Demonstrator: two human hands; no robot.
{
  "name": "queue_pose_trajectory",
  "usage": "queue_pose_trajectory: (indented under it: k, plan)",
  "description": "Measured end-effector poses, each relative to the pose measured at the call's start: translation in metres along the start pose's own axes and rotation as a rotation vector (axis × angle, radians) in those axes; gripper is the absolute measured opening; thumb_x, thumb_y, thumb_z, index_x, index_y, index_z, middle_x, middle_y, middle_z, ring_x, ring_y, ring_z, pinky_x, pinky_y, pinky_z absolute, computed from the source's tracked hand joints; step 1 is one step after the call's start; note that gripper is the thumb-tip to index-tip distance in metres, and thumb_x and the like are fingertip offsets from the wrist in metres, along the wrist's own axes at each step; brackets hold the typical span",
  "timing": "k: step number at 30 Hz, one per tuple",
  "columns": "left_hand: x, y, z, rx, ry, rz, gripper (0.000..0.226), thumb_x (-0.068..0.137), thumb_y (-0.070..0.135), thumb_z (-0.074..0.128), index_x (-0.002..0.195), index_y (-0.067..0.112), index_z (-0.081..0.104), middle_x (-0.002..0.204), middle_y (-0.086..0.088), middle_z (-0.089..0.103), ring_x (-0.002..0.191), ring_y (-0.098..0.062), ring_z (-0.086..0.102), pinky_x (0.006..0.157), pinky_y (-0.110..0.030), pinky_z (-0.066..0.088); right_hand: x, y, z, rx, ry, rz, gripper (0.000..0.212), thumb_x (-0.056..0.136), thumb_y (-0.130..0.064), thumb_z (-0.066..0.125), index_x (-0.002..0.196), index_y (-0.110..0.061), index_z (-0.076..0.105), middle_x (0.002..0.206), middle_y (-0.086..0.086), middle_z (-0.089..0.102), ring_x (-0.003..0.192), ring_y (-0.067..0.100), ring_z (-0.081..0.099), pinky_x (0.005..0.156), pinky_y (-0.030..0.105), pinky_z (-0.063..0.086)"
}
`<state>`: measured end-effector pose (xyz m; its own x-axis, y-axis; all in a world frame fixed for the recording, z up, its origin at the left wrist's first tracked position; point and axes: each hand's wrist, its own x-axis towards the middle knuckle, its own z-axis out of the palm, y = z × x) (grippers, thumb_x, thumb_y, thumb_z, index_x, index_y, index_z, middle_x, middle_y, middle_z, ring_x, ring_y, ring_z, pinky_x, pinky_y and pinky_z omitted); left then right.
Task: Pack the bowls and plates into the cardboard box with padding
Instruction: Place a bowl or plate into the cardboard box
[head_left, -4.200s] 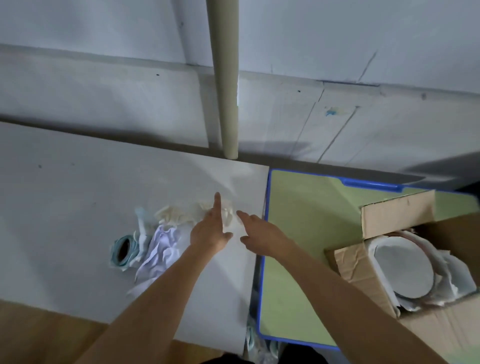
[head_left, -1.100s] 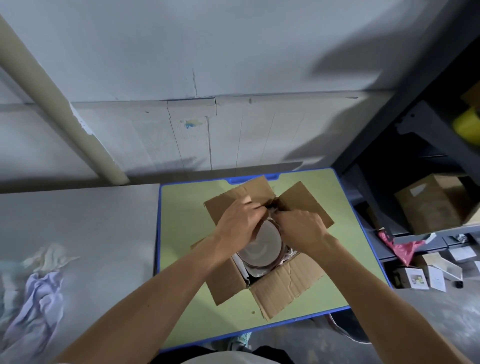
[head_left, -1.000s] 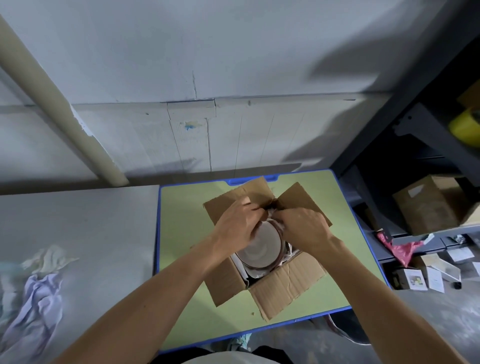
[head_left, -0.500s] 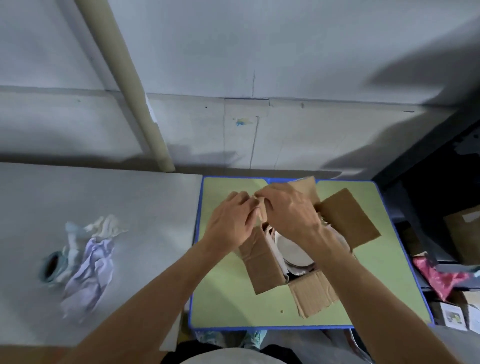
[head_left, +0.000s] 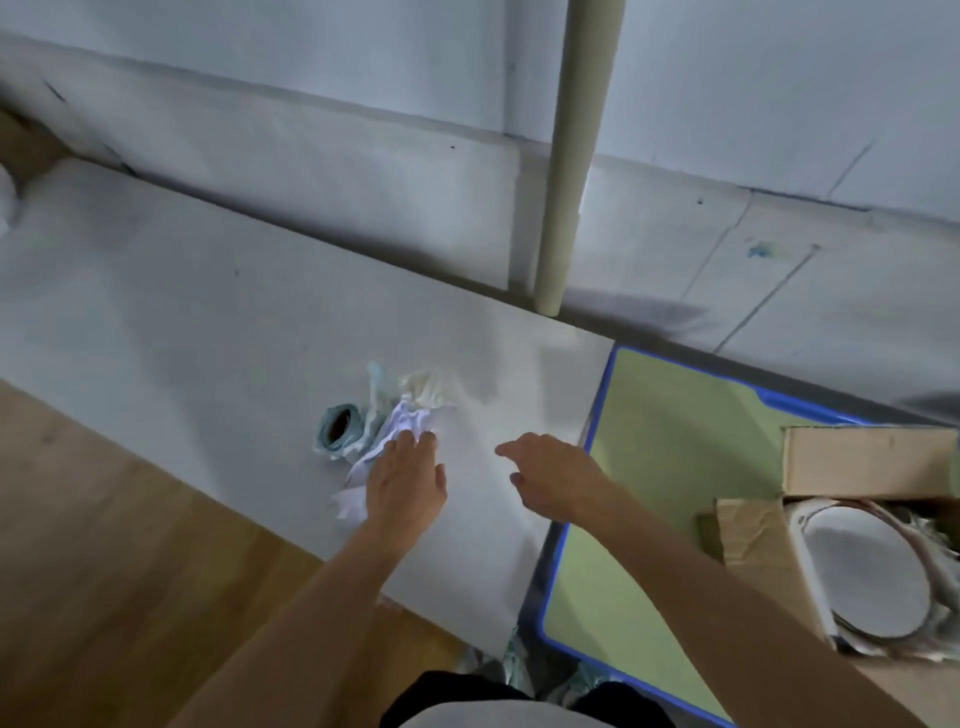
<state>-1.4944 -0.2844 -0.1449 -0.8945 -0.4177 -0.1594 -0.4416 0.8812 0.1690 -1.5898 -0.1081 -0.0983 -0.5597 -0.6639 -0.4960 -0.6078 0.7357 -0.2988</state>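
A heap of crumpled white and cream paper padding (head_left: 402, 415) lies on the grey table (head_left: 182, 332). My left hand (head_left: 405, 483) rests on the heap's near edge with fingers straight. My right hand (head_left: 550, 478) hovers to the right of the heap, fingers loosely extended, holding nothing. At the right edge stands the open cardboard box (head_left: 862, 462) on the green table (head_left: 675, 467). A white plate (head_left: 867, 571) lies inside the box, with paper tucked around it.
A roll of tape (head_left: 338, 425) lies just left of the padding. A beige pipe (head_left: 571, 156) runs down the wall behind the tables. Wooden floor (head_left: 104, 545) shows at the lower left. The green table has a blue rim (head_left: 597, 415).
Both hands have left the box and swung left to the grey table. My left hand now lies on the padding heap, and the view has turned left with them.
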Motion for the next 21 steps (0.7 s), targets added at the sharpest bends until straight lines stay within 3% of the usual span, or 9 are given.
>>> queue_pose_trajectory:
  k: [2, 8, 12, 17, 21]
  plan:
    - [0.002, -0.018, 0.006, -0.019, 0.016, -0.028, 0.048, 0.09, 0.029, 0.06, 0.136, 0.02, 0.047, 0.135, -0.008, 0.05, 0.119, -0.027, 0.054, 0.093, -0.038, 0.046, 0.017, -0.012, 0.007, -0.008, -0.037, -0.022, 0.049, 0.1, -0.027, 0.04, 0.148, -0.03, 0.03, 0.142, 0.002, 0.042, 0.128, 0.024, 0.043, 0.099, 0.041, 0.043]
    - [0.066, -0.028, 0.001, -0.051, 0.004, 0.008, 0.067, 0.095, 0.032, 0.056, 0.151, 0.026, 0.019, 0.142, -0.009, 0.033, 0.117, -0.028, 0.053, 0.087, -0.039, 0.049, 0.059, -0.024, 0.016, 0.004, -0.03, 0.001, 0.052, 0.098, -0.022, 0.043, 0.148, -0.03, 0.03, 0.144, 0.001, 0.04, 0.128, 0.023, 0.043, 0.096, 0.039, 0.045]
    - [0.109, -0.023, 0.003, 0.007, -0.038, 0.047, 0.081, 0.091, 0.043, 0.061, 0.151, 0.032, 0.007, 0.127, -0.011, 0.045, 0.106, -0.028, 0.06, 0.082, -0.039, 0.052, 0.069, -0.013, 0.019, 0.03, -0.034, 0.057, 0.052, 0.099, -0.021, 0.042, 0.149, -0.03, 0.028, 0.147, 0.0, 0.037, 0.129, 0.022, 0.041, 0.096, 0.039, 0.046]
    - [0.126, -0.014, 0.02, 0.086, -0.13, 0.064, 0.061, 0.091, 0.031, 0.058, 0.143, 0.03, 0.027, 0.116, -0.007, 0.054, 0.1, -0.028, 0.062, 0.083, -0.038, 0.05, 0.06, 0.006, 0.021, 0.069, -0.05, 0.123, 0.052, 0.1, -0.023, 0.041, 0.149, -0.029, 0.028, 0.148, 0.001, 0.037, 0.131, 0.023, 0.04, 0.1, 0.042, 0.044]
    - [0.123, -0.003, 0.02, 0.027, -0.01, 0.165, 0.037, 0.088, 0.021, 0.055, 0.126, 0.024, 0.052, 0.107, -0.004, 0.059, 0.091, -0.029, 0.064, 0.076, -0.036, 0.048, 0.055, 0.015, 0.016, 0.162, 0.008, 0.159, 0.051, 0.1, -0.025, 0.042, 0.149, -0.031, 0.029, 0.147, 0.001, 0.04, 0.13, 0.022, 0.043, 0.099, 0.04, 0.044]
